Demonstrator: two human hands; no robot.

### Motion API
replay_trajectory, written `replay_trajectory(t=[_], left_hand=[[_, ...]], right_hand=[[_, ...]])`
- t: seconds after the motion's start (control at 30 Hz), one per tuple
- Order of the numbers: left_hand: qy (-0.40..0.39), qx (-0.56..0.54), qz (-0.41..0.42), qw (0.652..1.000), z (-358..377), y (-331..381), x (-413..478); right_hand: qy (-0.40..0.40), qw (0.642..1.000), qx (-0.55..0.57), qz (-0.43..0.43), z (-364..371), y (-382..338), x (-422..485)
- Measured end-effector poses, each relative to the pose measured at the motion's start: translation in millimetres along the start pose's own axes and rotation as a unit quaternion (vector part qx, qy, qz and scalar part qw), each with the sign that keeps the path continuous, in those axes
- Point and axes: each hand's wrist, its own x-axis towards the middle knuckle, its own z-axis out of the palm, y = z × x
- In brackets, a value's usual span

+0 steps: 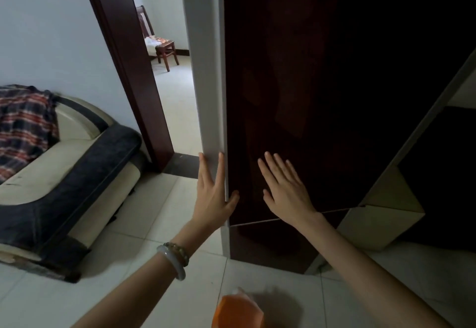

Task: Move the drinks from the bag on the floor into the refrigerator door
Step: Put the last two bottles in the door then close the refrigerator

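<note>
Both hands are spread flat at lower centre. The left hand (213, 193) straddles the white corner of the refrigerator door (309, 95), thumb on its dark face. The right hand (286, 188) presses that face. The orange bag (237, 312) sits on the floor (154, 211) at bottom centre, its drinks unseen. A step back while swinging the door could topple the bag.

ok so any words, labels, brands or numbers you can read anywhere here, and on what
None can be read in this view.
Fridge door: dark, glossy and plain, with no badge, sticker or number showing.
Orange bag: only a blurred corner shows at the bottom edge, with no print visible.
Blanket on the sofa: a plaid pattern only, no lettering.
Bracelets: no markings can be made out.
</note>
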Motion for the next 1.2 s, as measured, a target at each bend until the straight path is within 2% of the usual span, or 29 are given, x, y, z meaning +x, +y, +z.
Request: replay_trajectory(t=[0.23, 0.7, 1.0, 1.2], left_hand=[[0.016, -0.041, -0.011, 0.999, 3, -24, 61], [-0.044, 0.020, -0.010, 0.999, 10, -51, 149], [-0.073, 0.045, 0.001, 0.996, 9, -57, 163], [-0.076, 0.088, -0.019, 0.993, 4, -54, 162]], right_hand=[[0.011, 0.999, -0.018, -0.047, 15, 30, 49], [0.005, 0.998, -0.044, -0.037, 43, 57, 111], [0.001, 0.998, -0.057, -0.022, 48, 59, 121], [-0.007, 1.000, 0.002, -0.004, 40, 53, 119]])
